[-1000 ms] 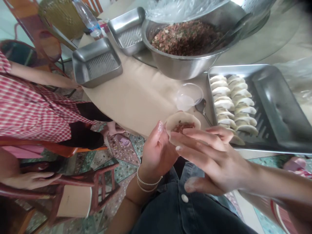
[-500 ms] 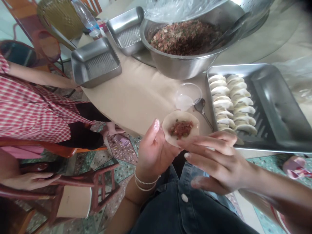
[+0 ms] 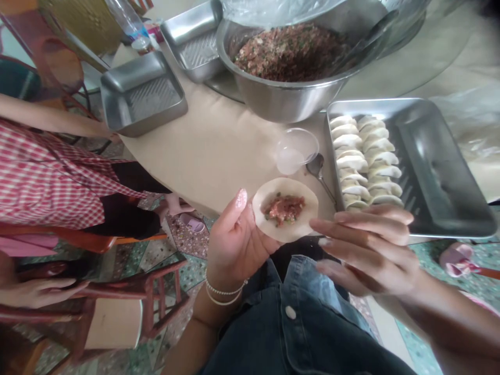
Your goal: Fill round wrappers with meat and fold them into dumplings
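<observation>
A round dumpling wrapper (image 3: 263,221) lies across the fingers of my left hand (image 3: 236,237), whose thumb is raised at its left edge. On its middle sits a clump of meat filling (image 3: 287,208) with green bits. My right hand (image 3: 367,250) is open, fingers stretched out, the index fingertip at the wrapper's right edge. Beyond the wrapper stand a clear plastic bowl (image 3: 299,148) and a metal spoon (image 3: 318,169). Folded dumplings (image 3: 349,162) stand in two rows in a metal tray (image 3: 441,156) on the right, partly behind my right hand.
A large steel bowl (image 3: 289,101) of minced filling stands at the back, with a plastic sheet (image 3: 273,13) over its rim. Two metal pans (image 3: 142,96) lie to its left. A person in a checked garment (image 3: 47,177) stands at the left, near wooden chairs (image 3: 152,297).
My right hand has moved right, from over the wrapper's lower part to its right edge. More of the wrapper and filling shows now. The whole view has shifted slightly.
</observation>
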Available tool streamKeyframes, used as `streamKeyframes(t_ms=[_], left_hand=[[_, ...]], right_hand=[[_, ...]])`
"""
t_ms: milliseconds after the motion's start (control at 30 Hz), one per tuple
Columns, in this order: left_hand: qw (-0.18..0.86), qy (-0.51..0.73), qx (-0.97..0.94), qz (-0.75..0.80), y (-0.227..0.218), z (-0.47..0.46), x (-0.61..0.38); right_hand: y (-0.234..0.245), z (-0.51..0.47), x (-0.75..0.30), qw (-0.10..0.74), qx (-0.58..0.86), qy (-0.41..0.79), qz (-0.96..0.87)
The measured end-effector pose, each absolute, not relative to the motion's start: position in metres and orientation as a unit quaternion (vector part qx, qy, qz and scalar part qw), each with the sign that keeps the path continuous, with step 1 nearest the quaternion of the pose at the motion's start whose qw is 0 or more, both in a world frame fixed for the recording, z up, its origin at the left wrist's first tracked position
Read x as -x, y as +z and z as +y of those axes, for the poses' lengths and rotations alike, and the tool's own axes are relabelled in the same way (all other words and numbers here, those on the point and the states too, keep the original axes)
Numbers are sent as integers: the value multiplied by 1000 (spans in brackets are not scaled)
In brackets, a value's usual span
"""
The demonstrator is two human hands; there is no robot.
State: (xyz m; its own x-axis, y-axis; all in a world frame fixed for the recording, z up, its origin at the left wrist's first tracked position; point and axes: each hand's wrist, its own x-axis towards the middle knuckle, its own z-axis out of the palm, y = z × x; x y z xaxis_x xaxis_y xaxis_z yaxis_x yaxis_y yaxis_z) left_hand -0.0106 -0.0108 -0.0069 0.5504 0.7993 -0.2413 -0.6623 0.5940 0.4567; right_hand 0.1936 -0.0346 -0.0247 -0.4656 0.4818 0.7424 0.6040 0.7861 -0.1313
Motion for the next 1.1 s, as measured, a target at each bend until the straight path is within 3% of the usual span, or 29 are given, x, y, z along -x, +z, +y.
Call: streamKeyframes(t_ms=[167, 1100], left_hand=[[879, 405, -151, 199, -10, -11, 7], [844, 418, -284, 179, -17, -25, 7]], right_hand=[[-21, -26, -182, 403, 315, -114, -852], [-11, -13, -167, 459, 406, -43, -789]])
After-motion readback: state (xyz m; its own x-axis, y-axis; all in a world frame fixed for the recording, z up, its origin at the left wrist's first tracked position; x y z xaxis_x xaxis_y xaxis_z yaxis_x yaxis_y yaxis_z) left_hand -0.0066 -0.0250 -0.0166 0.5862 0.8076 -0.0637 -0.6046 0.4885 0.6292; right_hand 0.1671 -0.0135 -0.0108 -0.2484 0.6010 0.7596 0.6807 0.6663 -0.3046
